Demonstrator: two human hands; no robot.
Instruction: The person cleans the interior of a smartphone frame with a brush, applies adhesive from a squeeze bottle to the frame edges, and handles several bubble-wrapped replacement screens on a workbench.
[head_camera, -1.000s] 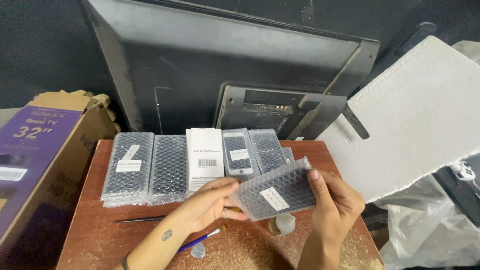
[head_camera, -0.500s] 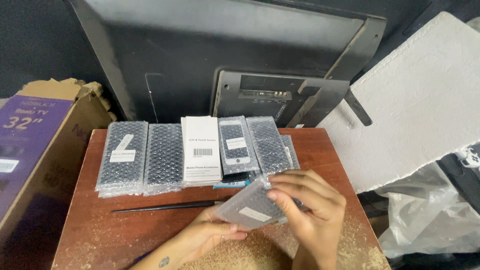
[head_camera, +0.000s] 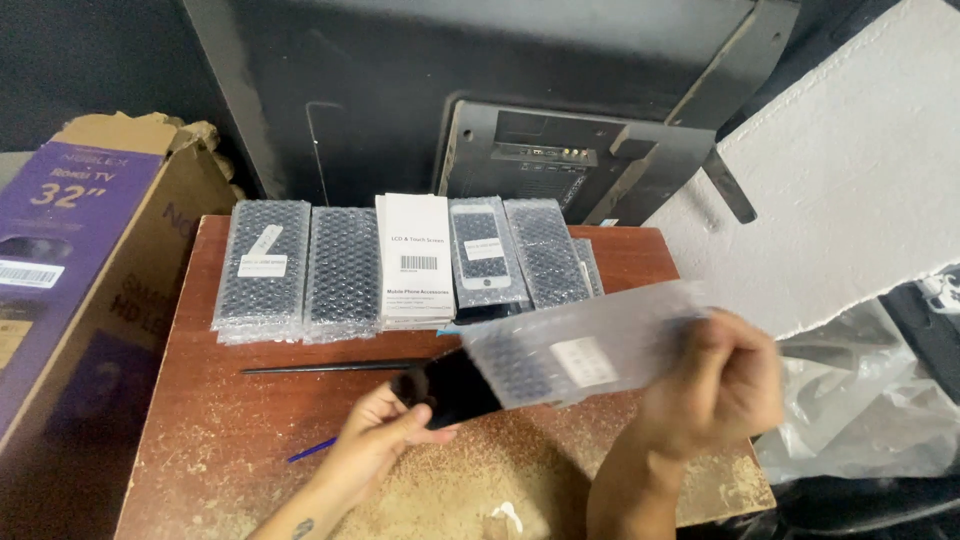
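Over a worn reddish-brown wooden table, the left hand grips the end of a flat black glossy phone screen panel at 6 o'clock. The panel sits partly inside a clear bubble-wrap sleeve with a white label, held by the blurred right hand at 4 o'clock. At 12 o'clock lies a row of bubble-wrapped packets beside a stack of slim white cardboard boxes. A thin black rod lies at 9 o'clock.

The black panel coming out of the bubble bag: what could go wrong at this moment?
1. The left hand pinches the black panel only at one end, in the air above the table; it may slip and fall.
2. The right hand pulls the bubble bag, which looks blurred; a fast pull might bend the panel.
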